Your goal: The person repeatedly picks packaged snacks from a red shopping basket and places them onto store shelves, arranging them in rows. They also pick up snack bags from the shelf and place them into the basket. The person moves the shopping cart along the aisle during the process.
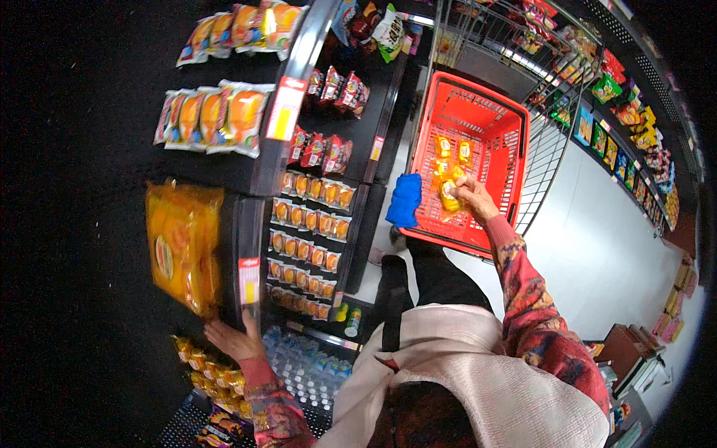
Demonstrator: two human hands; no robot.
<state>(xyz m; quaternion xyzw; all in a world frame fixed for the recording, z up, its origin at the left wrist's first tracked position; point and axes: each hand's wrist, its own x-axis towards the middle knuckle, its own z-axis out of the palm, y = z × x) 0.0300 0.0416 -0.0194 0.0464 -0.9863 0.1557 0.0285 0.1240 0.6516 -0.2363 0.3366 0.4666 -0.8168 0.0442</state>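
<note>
My right hand (475,197) reaches into a red plastic shopping basket (518,173), its fingers pinching a small yellow snack packet (448,193). Several similar yellow packets (442,147) lie on the basket's floor just beyond. At the shelf on the left, my left hand (238,340) holds nothing, thumb and fingers apart. It is close to the lower edge of a large yellow plastic-wrapped package (185,246); whether it touches the package cannot be told. Below that hand sit more small gold-wrapped packets (210,369). A blue cloth-like item (404,200) hangs over the basket's left rim.
The basket rests against a metal wire cart (540,162). Shelves to the left carry wrapped buns (243,117), red snack bags (322,151) and, lower down, bottled drinks (313,364). Across the pale floor (594,218), another shelf displays colourful snack bags (627,112).
</note>
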